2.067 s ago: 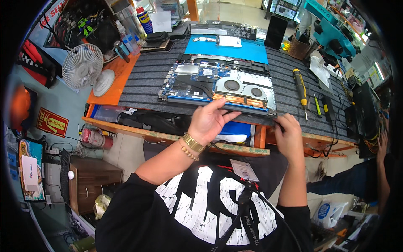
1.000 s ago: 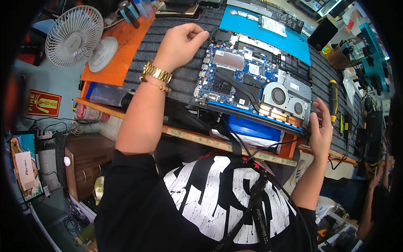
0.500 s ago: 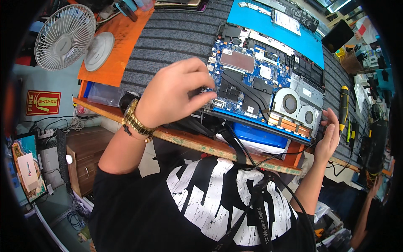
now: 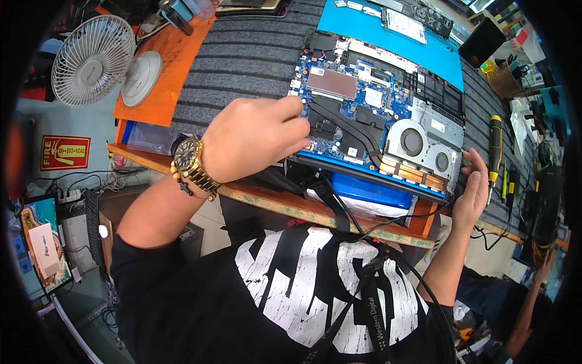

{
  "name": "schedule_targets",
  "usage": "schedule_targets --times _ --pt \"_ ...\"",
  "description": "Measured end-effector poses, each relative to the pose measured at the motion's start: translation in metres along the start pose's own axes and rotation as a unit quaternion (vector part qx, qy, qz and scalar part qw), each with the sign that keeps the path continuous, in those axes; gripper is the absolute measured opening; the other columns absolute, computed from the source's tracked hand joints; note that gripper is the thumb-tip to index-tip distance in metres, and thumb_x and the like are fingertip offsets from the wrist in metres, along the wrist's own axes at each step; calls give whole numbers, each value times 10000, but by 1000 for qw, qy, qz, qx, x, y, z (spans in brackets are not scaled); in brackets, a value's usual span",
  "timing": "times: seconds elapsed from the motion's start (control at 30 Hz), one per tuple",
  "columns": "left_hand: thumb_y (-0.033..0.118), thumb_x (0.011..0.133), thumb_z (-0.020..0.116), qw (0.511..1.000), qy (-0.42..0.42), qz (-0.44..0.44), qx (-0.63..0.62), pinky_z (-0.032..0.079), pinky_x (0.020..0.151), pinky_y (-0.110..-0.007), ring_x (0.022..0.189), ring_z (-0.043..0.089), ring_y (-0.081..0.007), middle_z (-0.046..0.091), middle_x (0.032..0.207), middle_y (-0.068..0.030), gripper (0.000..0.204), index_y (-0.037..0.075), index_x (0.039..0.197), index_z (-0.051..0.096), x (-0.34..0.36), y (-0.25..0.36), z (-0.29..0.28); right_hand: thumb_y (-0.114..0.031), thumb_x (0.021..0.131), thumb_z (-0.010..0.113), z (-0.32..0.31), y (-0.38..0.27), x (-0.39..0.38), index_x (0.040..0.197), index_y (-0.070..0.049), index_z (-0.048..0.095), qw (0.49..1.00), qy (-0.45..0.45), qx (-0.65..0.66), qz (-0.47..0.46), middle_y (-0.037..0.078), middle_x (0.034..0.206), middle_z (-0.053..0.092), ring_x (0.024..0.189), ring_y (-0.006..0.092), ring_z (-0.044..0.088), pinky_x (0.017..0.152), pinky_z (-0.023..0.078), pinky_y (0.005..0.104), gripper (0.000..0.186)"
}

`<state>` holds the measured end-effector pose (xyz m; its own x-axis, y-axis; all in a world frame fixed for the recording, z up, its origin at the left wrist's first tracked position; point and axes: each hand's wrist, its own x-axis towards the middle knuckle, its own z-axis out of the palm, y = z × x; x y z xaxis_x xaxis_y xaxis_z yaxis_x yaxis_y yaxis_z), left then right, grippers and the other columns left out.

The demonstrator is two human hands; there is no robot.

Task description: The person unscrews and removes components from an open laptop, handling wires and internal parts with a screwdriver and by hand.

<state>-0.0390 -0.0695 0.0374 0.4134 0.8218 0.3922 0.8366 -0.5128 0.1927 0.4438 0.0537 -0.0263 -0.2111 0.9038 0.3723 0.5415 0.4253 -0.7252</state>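
At 2 o'clock on the counter: opened laptop base. Left hand curled narrow at its 9 o'clock edge, contents hidden; right hand loosely open at 4. Best handle edges, avoid cooling fan.

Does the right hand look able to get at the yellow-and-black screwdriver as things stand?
Probably yes: the right hand is beside the laptop, the screwdriver lies just to its right, and nothing visible blocks the way.

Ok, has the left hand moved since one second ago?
Yes, toward the open drawer: the left hand went from the laptop's far-left corner toward its near-left one.
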Motion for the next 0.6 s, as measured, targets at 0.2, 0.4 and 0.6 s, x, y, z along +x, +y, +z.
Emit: schedule_targets --times 0.2,0.4,0.6 --pt "190 935 907 996 -15 83 40 572 565 -388 680 680 -241 585 864 -62 360 89 805 587 -1 1 3 -324 1247 508 -4 1 1 1558 41 676 1000 10 21 -6 152 1443 759 1226 175 646 1071 498 332 509" --pt "169 942 903 993 -8 108 48 579 565 -390 680 682 -232 586 846 -63 386 88 786 558 4 6 4 -292 1242 522 -12 3 0 1552 42 678 999 14 35 -1 155 1442 759 1278 198 678 1070 518 341 482" --pt "160 918 930 998 10 42 43 593 589 -400 691 704 -259 673 911 -70 289 76 851 662 3 15 0 -265 1235 544 -14 0 1 1548 22 690 999 22 41 7 147 1431 763 1281 196 686 1064 542 348 449"
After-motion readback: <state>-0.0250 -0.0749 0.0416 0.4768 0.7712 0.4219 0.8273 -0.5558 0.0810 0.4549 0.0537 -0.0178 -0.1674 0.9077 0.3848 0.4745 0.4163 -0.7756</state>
